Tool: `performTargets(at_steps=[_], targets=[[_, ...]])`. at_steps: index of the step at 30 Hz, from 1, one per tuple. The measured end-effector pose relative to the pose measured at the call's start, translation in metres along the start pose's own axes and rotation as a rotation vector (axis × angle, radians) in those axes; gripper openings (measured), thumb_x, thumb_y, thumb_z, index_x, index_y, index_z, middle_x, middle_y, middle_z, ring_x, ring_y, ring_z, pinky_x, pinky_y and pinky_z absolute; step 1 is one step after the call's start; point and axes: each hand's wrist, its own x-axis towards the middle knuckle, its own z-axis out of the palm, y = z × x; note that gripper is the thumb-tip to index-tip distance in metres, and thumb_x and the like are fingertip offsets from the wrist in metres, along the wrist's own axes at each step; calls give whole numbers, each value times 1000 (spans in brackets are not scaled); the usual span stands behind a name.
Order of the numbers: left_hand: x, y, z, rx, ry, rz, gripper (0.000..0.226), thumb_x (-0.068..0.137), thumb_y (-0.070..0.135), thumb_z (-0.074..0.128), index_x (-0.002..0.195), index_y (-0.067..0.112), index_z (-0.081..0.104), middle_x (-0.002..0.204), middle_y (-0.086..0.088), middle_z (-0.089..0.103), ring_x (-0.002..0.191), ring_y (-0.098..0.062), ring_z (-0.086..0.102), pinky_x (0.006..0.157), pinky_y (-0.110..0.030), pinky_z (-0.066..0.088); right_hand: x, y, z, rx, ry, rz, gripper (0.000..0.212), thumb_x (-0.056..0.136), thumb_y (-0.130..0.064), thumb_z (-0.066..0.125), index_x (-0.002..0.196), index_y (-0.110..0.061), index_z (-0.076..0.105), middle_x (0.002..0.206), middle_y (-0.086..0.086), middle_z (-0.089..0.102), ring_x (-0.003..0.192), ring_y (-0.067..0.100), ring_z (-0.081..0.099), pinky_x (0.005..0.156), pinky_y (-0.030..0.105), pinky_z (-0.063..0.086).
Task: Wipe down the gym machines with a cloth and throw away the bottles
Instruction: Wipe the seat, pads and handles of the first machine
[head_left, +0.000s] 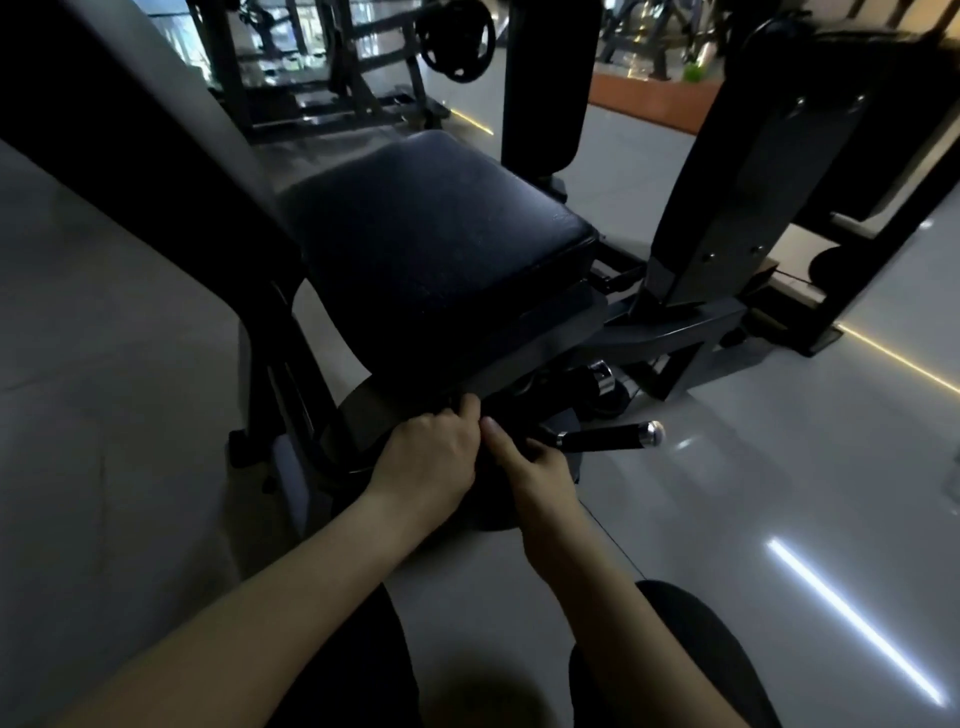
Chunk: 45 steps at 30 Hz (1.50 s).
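Observation:
A gym machine with a black padded seat (431, 234) fills the middle of the view in dim light. Both my hands are just under the seat's front edge, close together. My left hand (426, 457) has its fingers curled at the dark metal plate (374, 410) below the seat. My right hand (535, 467) has its thumb pointing up and its fingers curled. Between the two hands is a dark cloth (493, 470), hard to make out against the black frame; both hands seem to hold it. No bottle is in sight.
A black lever with a chrome knob (608, 436) sticks out to the right of my right hand. An upright black machine column (753, 197) stands at the right, more machines and a weight plate (457, 41) behind. Grey tiled floor surrounds the machine; my knees are at the bottom.

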Motion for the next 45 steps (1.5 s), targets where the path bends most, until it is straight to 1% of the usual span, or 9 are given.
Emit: performTargets(at_steps=[3,9,13,15,19,24,28,38,45], targets=[[2,-6,4,-108,37,4,33,102,36,47,125,12,48,98,-8,70,85,-24,72,59,-27,43,-9,8,-17,-1,-88,-5,28,94,-33,66,111,-11,68,92,15,73,84,31,70,85,56,57],[13,-1,-2,-601,138,-257,47,107,31,43,62,19,44,51,7,48,45,-15,57,42,-22,32,-13,1,-32,-49,-59,-51,21,96,-27,62,111,-13,65,89,8,68,79,20,66,76,35,56],[3,0,1,-576,63,-160,33,100,47,51,112,17,61,94,0,68,88,-21,68,63,-27,46,-6,-14,-45,136,68,-61,36,100,-41,52,113,-9,62,84,9,65,72,21,64,67,34,55],[-3,0,3,-398,-8,-42,58,93,48,61,140,17,46,123,-5,63,110,-24,63,83,-35,53,1,-23,-48,171,95,-89,41,100,-40,52,111,-2,63,81,10,62,68,20,61,63,32,54],[25,18,-9,-123,-19,-56,40,87,28,69,120,13,53,104,-9,69,94,-26,71,68,-30,51,14,-29,-44,35,157,-110,57,98,-40,58,109,16,58,62,6,53,59,19,52,69,39,48],[53,21,-21,-443,-269,-145,15,82,20,67,96,17,63,82,-1,66,72,-18,65,55,-28,49,20,-29,-46,-71,193,-133,48,91,-45,67,88,3,63,59,4,51,54,15,52,64,36,46],[65,6,-31,-638,-526,-83,13,82,21,68,93,13,70,84,-7,74,76,-21,72,70,-37,60,24,-26,-44,-79,199,-151,42,92,-42,67,81,-2,61,58,3,51,52,13,51,61,36,45],[19,29,9,-17,210,31,26,94,23,63,116,12,54,95,-9,67,82,-23,71,59,-30,55,24,-31,-49,-186,171,-136,44,93,-44,65,71,-8,56,58,3,50,50,11,50,50,24,41],[37,21,-5,-194,44,86,36,98,33,58,125,11,47,106,-10,70,99,-28,72,74,-33,52,25,-42,-60,-173,36,-69,39,92,-42,66,86,-3,66,69,5,64,63,17,64,62,32,53]])
